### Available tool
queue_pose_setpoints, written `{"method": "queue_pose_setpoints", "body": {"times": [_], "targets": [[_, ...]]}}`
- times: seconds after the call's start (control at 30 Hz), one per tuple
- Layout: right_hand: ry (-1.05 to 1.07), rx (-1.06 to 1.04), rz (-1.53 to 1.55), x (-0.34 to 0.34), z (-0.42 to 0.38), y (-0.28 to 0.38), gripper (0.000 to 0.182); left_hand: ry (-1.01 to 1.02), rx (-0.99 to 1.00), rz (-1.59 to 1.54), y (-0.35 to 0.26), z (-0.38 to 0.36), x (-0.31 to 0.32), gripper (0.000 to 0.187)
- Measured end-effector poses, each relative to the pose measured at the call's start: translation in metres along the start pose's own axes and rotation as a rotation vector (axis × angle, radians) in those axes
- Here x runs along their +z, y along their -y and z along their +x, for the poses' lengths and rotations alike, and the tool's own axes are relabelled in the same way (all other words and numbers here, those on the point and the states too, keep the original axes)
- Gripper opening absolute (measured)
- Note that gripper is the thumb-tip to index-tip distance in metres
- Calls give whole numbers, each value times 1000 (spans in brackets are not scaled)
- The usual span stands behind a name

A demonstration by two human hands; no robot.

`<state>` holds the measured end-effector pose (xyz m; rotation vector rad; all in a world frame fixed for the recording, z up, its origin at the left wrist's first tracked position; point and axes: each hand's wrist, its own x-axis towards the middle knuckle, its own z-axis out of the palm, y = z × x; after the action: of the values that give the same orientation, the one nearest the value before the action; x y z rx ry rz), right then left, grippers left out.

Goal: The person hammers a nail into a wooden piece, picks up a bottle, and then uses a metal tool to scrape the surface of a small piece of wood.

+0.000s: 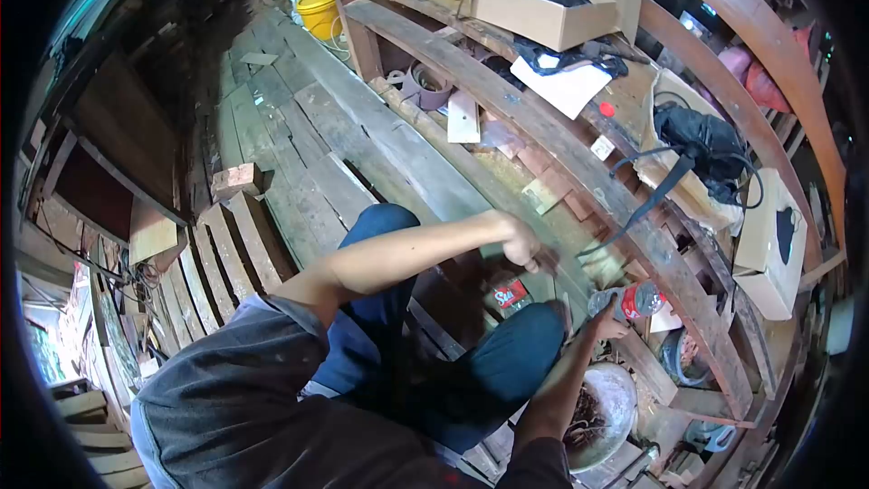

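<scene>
Crossing in front of my raised knees, my left hand (522, 243) hangs with its fingers curled down and pressed together. Whether something small is pinched in them I cannot make out. Just below it, near my shin, lies a clear piece with a red label (509, 293), partly in shadow. My right hand (608, 324) is wrapped round a clear plastic bottle with a red label (641, 300). The bottle lies tilted sideways, its labelled end towards the wooden bench. Below my right forearm stands a round metal basin (615, 407) with brownish scraps in it.
A long wooden bench (579, 140) runs diagonally along my right. On it are an open cardboard box (579, 25), a white sheet (563, 86) and a black strapped bag (697, 140). A yellow bucket (319, 16) stands far off. Wooden slats (222, 254) lie left on the plank floor.
</scene>
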<state>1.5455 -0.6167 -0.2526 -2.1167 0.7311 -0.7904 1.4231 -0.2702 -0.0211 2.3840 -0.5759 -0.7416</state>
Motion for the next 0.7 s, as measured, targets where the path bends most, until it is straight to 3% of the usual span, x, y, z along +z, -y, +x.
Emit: {"method": "queue_pose_setpoints", "body": {"times": [0.1,0.23,0.27,0.3,0.33,0.43,0.53,0.63,0.67,0.7], "targets": [[-44,22,19,7,2,17,113,88,-103,29,11,-11,-3,55],[194,46,-5,1,13,35,110,109,-164,167,19,-12,-7,55],[159,-245,-46,28,35,-10,107,86,-186,145,9,-24,-15,54],[234,-179,-144,24,35,1,105,31,-78,114,3,-33,-21,53],[315,-119,-248,18,33,15,103,27,-117,128,5,-31,-22,54],[370,-467,-183,11,20,22,90,-71,-51,97,24,-6,-13,51],[783,-734,-136,4,4,47,78,-96,-59,64,35,8,-16,53],[1267,-847,385,13,-17,73,67,-123,-128,13,45,13,-21,61],[1429,-637,377,13,-22,80,56,-167,-129,9,47,9,-23,66],[1437,-944,310,12,-29,96,53,-213,-130,9,48,2,-27,70]]}}
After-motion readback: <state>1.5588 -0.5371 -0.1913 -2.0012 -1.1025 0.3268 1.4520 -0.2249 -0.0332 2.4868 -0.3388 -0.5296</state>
